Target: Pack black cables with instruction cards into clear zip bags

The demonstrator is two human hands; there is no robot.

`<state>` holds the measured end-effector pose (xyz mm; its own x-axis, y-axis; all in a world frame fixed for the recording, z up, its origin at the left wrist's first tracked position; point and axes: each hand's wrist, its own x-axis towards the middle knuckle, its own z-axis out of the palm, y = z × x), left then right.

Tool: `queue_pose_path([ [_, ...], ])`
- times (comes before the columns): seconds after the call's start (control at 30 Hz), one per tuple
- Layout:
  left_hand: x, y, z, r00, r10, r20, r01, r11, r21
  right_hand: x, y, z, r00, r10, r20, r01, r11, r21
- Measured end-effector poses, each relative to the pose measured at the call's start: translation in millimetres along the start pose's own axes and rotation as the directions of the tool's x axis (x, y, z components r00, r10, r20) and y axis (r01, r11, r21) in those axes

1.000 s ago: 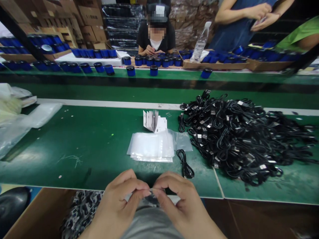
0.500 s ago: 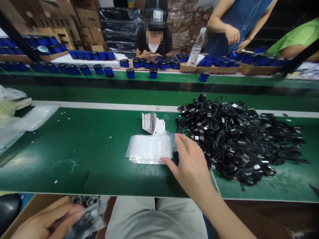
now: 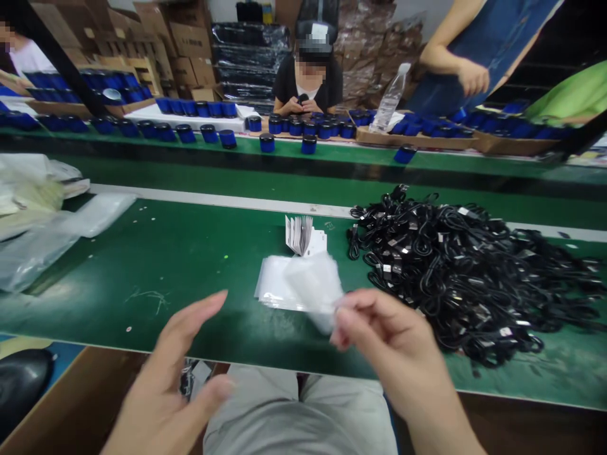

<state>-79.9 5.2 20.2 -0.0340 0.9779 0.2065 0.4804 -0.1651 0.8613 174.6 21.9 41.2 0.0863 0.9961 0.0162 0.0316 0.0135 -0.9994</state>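
Observation:
Between the thumb and fingers of my right hand (image 3: pixel 384 341) is one clear plastic bag (image 3: pixel 315 287), pinched at its corner and slightly blurred. Below it a stack of clear plastic bags (image 3: pixel 275 284) lies flat on the green table (image 3: pixel 190 253). My left hand (image 3: pixel 175 373) is held over the table's front edge, thumb and fingers spread, with nothing in it. Just behind the stack stands a bundle of folded white leaflets (image 3: pixel 300 235), a few lying flat at its right side.
A large heap of black USB cables (image 3: pixel 455 272) covers the right side. Plastic wrapping (image 3: pixel 42 234) lies at far left. Blue jars with black lids (image 3: pixel 308 144) line the far ledge, near a water bottle (image 3: pixel 391 98). A cardboard box (image 3: pixel 90 398) sits below my left hand. Co-workers are opposite.
My right hand has lifted one bag off the stack and drawn it nearer. My left hand has let go of a filled bag over the box and risen toward the table, opening.

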Motion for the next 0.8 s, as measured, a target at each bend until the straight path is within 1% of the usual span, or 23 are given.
queue_pose_path([
  [0.03, 7.5, 11.3, 12.6, 0.996, 0.023, 0.088, -0.019, 0.999, -0.044, -7.3, 2.2, 5.9, 0.987, 0.111, 0.114, -0.124, 0.986, 0.109],
  [0.07, 15.3, 20.7, 23.3, 0.986, 0.028, 0.163, -0.019, 0.998, -0.053, -13.3, 4.8, 10.3, 0.959, 0.193, 0.207, -0.229, 0.959, 0.167],
  [0.1, 22.8, 27.9, 31.7, 0.960, 0.017, 0.279, -0.007, 0.999, -0.038, -17.6, 7.2, 12.8, 0.931, 0.246, 0.271, -0.297, 0.940, 0.169],
  [0.13, 29.6, 32.9, 37.6, 0.910, -0.017, 0.414, 0.020, 1.000, -0.002, -20.3, 9.1, 13.4, 0.913, 0.269, 0.306, -0.319, 0.939, 0.125],
  [0.2, 40.0, 37.4, 43.2, 0.781, -0.099, 0.617, 0.043, 0.993, 0.105, -21.7, 11.2, 10.3, 0.899, 0.260, 0.353, -0.261, 0.964, -0.045],
  [0.23, 43.4, 37.8, 43.6, 0.721, -0.127, 0.681, 0.024, 0.987, 0.159, -21.2, 11.9, 7.9, 0.888, 0.253, 0.383, -0.219, 0.967, -0.131],
  [0.27, 45.5, 37.5, 42.9, 0.688, -0.132, 0.714, -0.016, 0.980, 0.198, -20.3, 12.9, 5.8, 0.873, 0.257, 0.415, -0.192, 0.962, -0.193],
  [0.3, 46.2, 36.9, 41.5, 0.689, -0.110, 0.716, -0.077, 0.972, 0.223, -19.3, 14.5, 4.5, 0.852, 0.274, 0.445, -0.192, 0.956, -0.221],
  [0.33, 45.5, 36.2, 39.5, 0.730, -0.064, 0.681, -0.145, 0.958, 0.246, -18.4, 16.6, 4.1, 0.828, 0.304, 0.471, -0.221, 0.949, -0.225],
  [0.37, 43.4, 35.5, 37.1, 0.795, 0.005, 0.607, -0.213, 0.939, 0.271, -17.6, 19.2, 4.6, 0.811, 0.331, 0.482, -0.255, 0.942, -0.218],
  [0.4, 39.8, 34.9, 34.8, 0.866, 0.079, 0.494, -0.259, 0.916, 0.307, -17.1, 22.1, 6.0, 0.807, 0.346, 0.478, -0.276, 0.937, -0.213],
  [0.43, 34.9, 34.3, 32.7, 0.916, 0.149, 0.373, -0.286, 0.893, 0.346, -16.7, 24.9, 7.8, 0.821, 0.346, 0.454, -0.273, 0.937, -0.220],
  [0.47, 29.1, 33.5, 31.2, 0.937, 0.199, 0.288, -0.300, 0.879, 0.371, -16.5, 27.3, 10.0, 0.848, 0.329, 0.417, -0.247, 0.939, -0.238],
  [0.5, 22.8, 32.4, 30.6, 0.942, 0.217, 0.256, -0.304, 0.874, 0.378, -16.5, 29.4, 12.3, 0.878, 0.295, 0.377, -0.203, 0.943, -0.265],
  [0.57, 10.0, 29.3, 33.2, 0.922, 0.210, 0.325, -0.316, 0.893, 0.320, -16.4, 32.3, 16.7, 0.924, 0.206, 0.321, -0.103, 0.945, -0.310],
  [0.63, -0.6, 25.3, 40.0, 0.904, 0.141, 0.404, -0.256, 0.935, 0.246, -16.0, 34.6, 20.8, 0.940, 0.146, 0.309, -0.048, 0.952, -0.301],
  [0.7, -7.6, 21.3, 48.3, 0.911, 0.014, 0.412, -0.097, 0.979, 0.180, -15.4, 37.0, 24.5, 0.933, 0.136, 0.333, -0.050, 0.966, -0.255],
  [0.77, -11.2, 18.2, 55.2, 0.914, -0.109, 0.391, 0.066, 0.990, 0.121, -14.7, 39.5, 27.3, 0.922, 0.159, 0.354, -0.079, 0.970, -0.231],
  [0.8, -11.9, 17.2, 57.6, 0.913, -0.158, 0.377, 0.127, 0.986, 0.107, -14.5, 40.5, 28.3, 0.915, 0.178, 0.363, -0.097, 0.968, -0.230],
])
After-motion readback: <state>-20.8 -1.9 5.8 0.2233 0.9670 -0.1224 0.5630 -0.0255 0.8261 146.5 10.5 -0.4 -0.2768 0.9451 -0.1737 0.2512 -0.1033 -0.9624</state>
